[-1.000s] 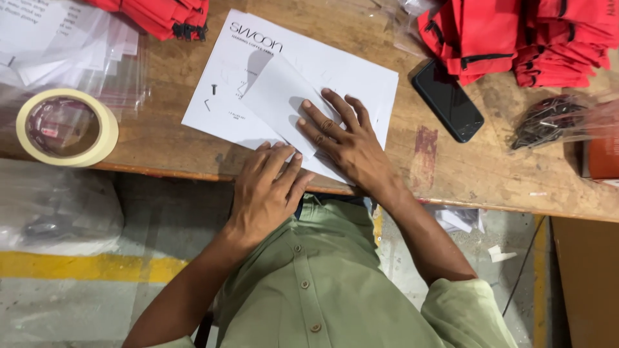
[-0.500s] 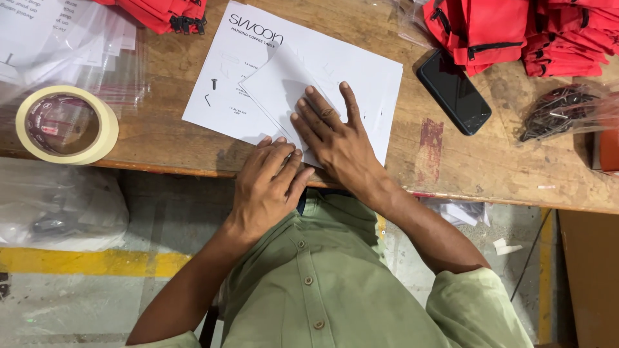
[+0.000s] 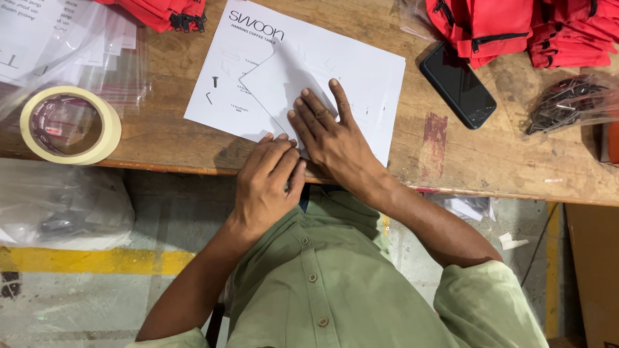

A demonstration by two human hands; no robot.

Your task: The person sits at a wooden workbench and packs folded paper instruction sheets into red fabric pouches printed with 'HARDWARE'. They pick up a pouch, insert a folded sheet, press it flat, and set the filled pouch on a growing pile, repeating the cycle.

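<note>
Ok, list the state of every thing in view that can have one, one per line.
White printed paper sheet: flat on the wooden table, near corner folded over.
Left hand: fingers curled, pressing the sheet's near edge.
Right hand: flat, fingers spread on the fold.
Roll of cream tape: lying flat.
Black phone: face up, screen dark.
Red zipped pouches: stacked, closed.

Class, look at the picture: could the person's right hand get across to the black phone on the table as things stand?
Probably yes. The right hand lies flat on the folded white sheet, and only bare wooden table separates it from the black phone; nothing blocks the way.
</note>
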